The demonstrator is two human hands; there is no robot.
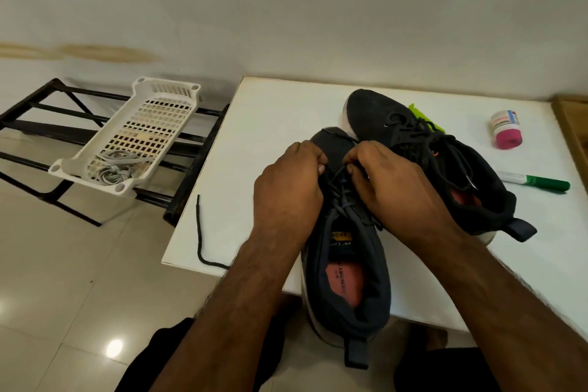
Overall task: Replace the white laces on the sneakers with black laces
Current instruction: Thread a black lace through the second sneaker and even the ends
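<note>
Both hands work a black lace at the front eyelets of the near sneaker on the white table.

At far left a white basket (133,134) sits on a black rack (38,124), with the grey-white laces (116,165) heaped in its near end. A loose end of the black lace (199,232) trails across the left edge of the table (273,111). The left hand (288,188) curls its fingers onto the lace at the near sneaker (350,267), whose heel overhangs the table's near edge. The right hand (385,181), fingers bent together, pinches the lace just beside the left. Behind it lies the far sneaker (413,137), already laced in black, touching the near one, with a green scrap (426,118) showing past it. Further right stand a small pink-capped jar (506,130) and a green marker (537,181), well apart from the shoes.
</note>
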